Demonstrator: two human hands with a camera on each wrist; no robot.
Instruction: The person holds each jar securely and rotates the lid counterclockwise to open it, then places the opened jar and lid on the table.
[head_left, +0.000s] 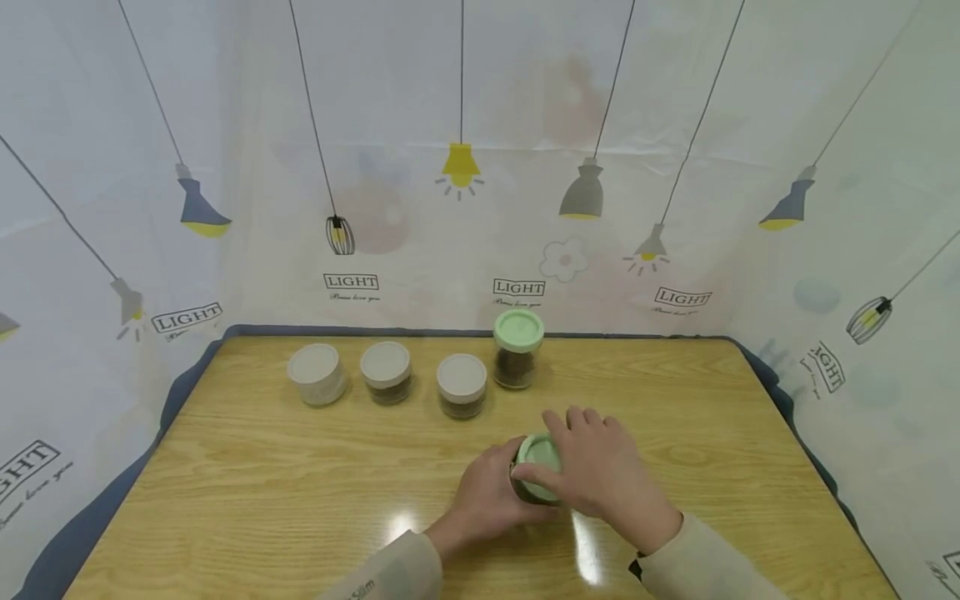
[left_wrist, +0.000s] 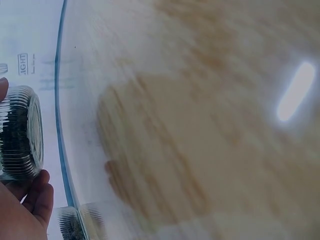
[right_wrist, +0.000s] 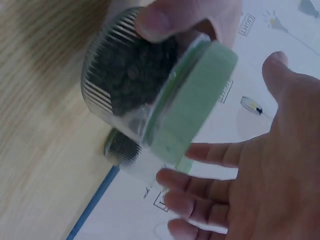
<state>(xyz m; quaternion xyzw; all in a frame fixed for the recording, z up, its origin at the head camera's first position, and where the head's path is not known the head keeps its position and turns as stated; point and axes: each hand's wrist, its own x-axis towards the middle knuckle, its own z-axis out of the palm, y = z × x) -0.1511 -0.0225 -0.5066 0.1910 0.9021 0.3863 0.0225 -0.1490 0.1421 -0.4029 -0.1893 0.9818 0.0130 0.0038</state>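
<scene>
Landmark: the standing green-lidded jar point(head_left: 517, 350), upright at the back of the wooden table point(head_left: 300, 483), dark contents behind its glass. Sides noted as the person has them.

Held jar point(right_wrist: 127, 75): in front of the landmark, nearer the person, well apart from it. Ribbed clear glass, dark small pieces inside, pale green lid point(right_wrist: 197, 100) seated on top. I see it tilted, its base apparently off the wood.

Left hand point(head_left: 487, 487): wrapped round the held jar's glass, thumb on one side, fingers on the other.

Right hand point(head_left: 600, 471): spread wide over the lid, thumb and fingers apart. From the right wrist the thumb stands away from the lid; fingertips lie close to its edge. Whether any touch, I cannot tell.

Left of the landmark, a row of three white-lidded jars: the nearest point(head_left: 461, 387) just beside it, then the middle one point(head_left: 386, 375), then the farthest point(head_left: 317, 375). Dark contents visible in the first two; the third looks pale throughout.

Behind the landmark: a white sheet point(head_left: 420, 92) printed with hanging lamps and "LIGHT".
</scene>
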